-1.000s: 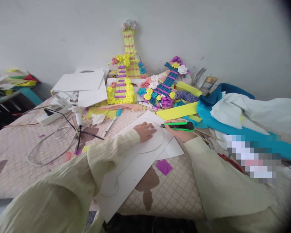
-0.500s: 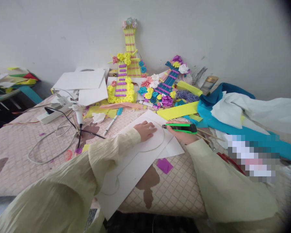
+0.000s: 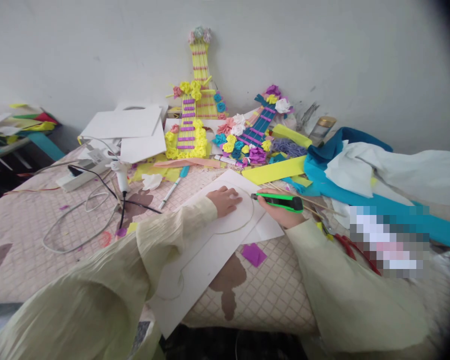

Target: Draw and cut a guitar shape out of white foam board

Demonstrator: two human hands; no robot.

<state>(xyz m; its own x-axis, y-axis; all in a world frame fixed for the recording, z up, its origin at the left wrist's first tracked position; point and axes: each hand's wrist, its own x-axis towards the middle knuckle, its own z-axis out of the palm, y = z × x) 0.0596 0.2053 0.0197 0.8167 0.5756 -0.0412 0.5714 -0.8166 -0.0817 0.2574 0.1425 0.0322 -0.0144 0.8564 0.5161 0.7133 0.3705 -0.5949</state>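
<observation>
A white sheet of card point(image 3: 200, 265) with a curved outline drawn on it lies slantwise before me and juts past the table's front edge. My left hand point(image 3: 224, 201) rests flat on its upper part, inside the rounded outline, fingers stretched out. My right hand point(image 3: 281, 212) is wrapped round a green and black utility knife point(image 3: 283, 201), its tip pointing left at the right side of the drawn curve. Whether the blade touches the card I cannot tell. Another white piece point(image 3: 266, 230) shows beneath the sheet, and a purple paper scrap point(image 3: 254, 254) lies just below it.
Decorated paper guitar shapes point(image 3: 187, 130) lean by the wall. On the left are a white glue gun point(image 3: 120, 175), a power strip point(image 3: 78, 175) and looping cables. Blue crepe paper point(image 3: 378, 200), thin sticks and red-handled pliers point(image 3: 348, 247) lie on the right. A marker point(image 3: 172, 190) lies behind my left forearm.
My right hand and forearm have tilted slightly lower with the knife, uncovering more of the red-handled pliers. My left hand stays on the card.
</observation>
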